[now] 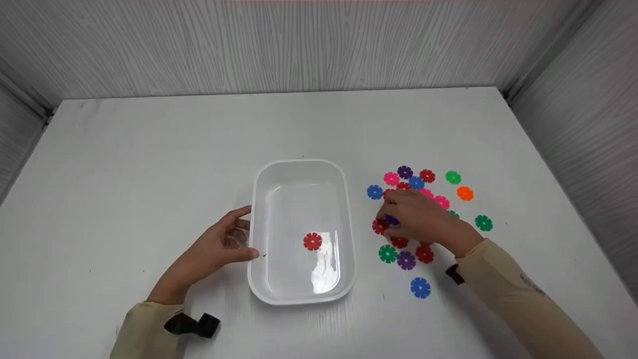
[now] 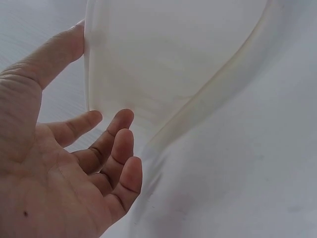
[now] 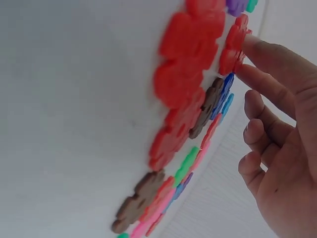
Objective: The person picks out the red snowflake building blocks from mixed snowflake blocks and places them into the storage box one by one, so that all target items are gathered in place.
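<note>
Your right hand [image 1: 412,213] is at right of centre in the head view, its thumb and forefinger drawn narrow at a red disc [image 3: 234,49], which sits near the upper right of the right wrist view; you are touching its edge, but I cannot tell whether you have a firm pinch on it. That disc is flat, glossy plastic, notched all round like a flower. Your other three fingers curl loosely clear of it. Around and under your hand lies a loose cluster of similar discs, some overlapping: a green disc [image 1: 388,254], a purple disc [image 1: 406,260] and another red along its lower edge, a blue disc [image 1: 420,287] apart below them, and an orange disc [image 1: 465,193] towards the right. Your left hand [image 1: 212,252], left of centre, is spread wide at the side of a white tray [image 1: 286,209], your thumb at its rim and your forefinger against its outer side. The tray, deep and rectangular with rounded corners, stands upright in the middle of the frame and holds a single red notched disc [image 1: 312,241], lying flat right of centre on its shiny floor. Both stand on a white table [image 1: 149,149].
</note>
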A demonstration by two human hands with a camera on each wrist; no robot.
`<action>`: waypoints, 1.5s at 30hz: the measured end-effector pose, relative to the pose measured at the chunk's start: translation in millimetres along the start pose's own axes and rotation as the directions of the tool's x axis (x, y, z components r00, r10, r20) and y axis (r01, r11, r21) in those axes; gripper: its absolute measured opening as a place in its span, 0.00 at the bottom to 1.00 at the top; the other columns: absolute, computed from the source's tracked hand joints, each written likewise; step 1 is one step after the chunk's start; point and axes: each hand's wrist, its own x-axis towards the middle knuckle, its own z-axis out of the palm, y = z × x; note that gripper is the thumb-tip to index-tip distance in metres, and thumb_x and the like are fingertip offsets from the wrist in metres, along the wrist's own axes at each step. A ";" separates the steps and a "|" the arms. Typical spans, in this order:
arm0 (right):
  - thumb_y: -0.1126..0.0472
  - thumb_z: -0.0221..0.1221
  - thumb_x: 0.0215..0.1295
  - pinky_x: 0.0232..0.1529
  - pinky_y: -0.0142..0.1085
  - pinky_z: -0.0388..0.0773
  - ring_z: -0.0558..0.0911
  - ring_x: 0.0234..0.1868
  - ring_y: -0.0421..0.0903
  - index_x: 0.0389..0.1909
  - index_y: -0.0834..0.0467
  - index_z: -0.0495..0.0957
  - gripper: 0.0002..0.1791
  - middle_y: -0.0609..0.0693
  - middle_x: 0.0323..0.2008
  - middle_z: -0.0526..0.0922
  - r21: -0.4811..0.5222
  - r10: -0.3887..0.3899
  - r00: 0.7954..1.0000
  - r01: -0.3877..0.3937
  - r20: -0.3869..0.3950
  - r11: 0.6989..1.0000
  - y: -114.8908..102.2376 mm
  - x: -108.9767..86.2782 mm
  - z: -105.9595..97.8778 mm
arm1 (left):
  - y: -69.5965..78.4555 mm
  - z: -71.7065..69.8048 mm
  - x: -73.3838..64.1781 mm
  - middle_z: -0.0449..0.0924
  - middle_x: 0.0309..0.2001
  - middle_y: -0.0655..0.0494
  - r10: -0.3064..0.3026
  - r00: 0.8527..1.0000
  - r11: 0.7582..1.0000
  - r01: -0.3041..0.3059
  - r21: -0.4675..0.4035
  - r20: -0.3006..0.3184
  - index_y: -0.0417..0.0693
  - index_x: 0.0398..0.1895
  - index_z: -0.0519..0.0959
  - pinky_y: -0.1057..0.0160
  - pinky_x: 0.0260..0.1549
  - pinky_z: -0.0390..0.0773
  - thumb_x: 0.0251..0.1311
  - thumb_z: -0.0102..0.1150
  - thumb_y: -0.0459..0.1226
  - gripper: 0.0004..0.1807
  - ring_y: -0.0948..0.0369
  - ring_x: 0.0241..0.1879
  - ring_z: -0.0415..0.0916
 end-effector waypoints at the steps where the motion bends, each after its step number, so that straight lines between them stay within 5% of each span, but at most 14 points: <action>1: 0.53 0.70 0.54 0.63 0.51 0.70 0.75 0.55 0.49 0.50 0.53 0.81 0.21 0.51 0.47 0.78 -0.007 0.003 1.000 -0.003 0.006 1.000 -1.7 1.1 -1.0 | -0.3 -0.1 0.0 0.72 0.56 0.48 0.002 1.000 1.000 -0.002 -0.001 0.000 0.50 0.73 0.58 0.68 0.44 0.71 0.53 0.69 0.39 0.44 0.58 0.46 0.70; 11: 0.57 0.72 0.48 0.67 0.55 0.63 0.72 0.60 0.50 0.53 0.54 0.77 0.29 0.52 0.52 0.77 0.023 0.056 0.996 -0.058 0.074 0.998 -5.1 5.8 -2.7 | -0.8 0.5 0.8 0.73 0.54 0.48 0.025 1.000 1.000 -0.025 0.005 0.000 0.51 0.72 0.59 0.68 0.44 0.71 0.52 0.69 0.40 0.44 0.57 0.46 0.70; 24: 0.52 0.70 0.47 0.63 0.53 0.69 0.72 0.57 0.51 0.51 0.56 0.77 0.29 0.53 0.49 0.76 -0.067 0.041 0.997 -0.037 0.065 0.997 -3.8 5.3 -1.9 | 2.3 0.2 1.6 0.73 0.55 0.48 0.010 1.000 1.000 -0.010 0.026 -0.007 0.49 0.73 0.58 0.67 0.45 0.71 0.52 0.70 0.40 0.45 0.57 0.47 0.69; 45: 0.58 0.74 0.45 0.66 0.57 0.63 0.77 0.53 0.48 0.53 0.53 0.75 0.31 0.49 0.46 0.81 0.096 0.133 0.988 -0.141 0.079 0.985 -9.3 6.2 0.6 | 0.1 -0.3 -1.5 0.73 0.55 0.47 0.020 1.000 1.000 -0.020 -0.012 -0.003 0.50 0.72 0.58 0.67 0.45 0.71 0.53 0.69 0.39 0.44 0.57 0.46 0.70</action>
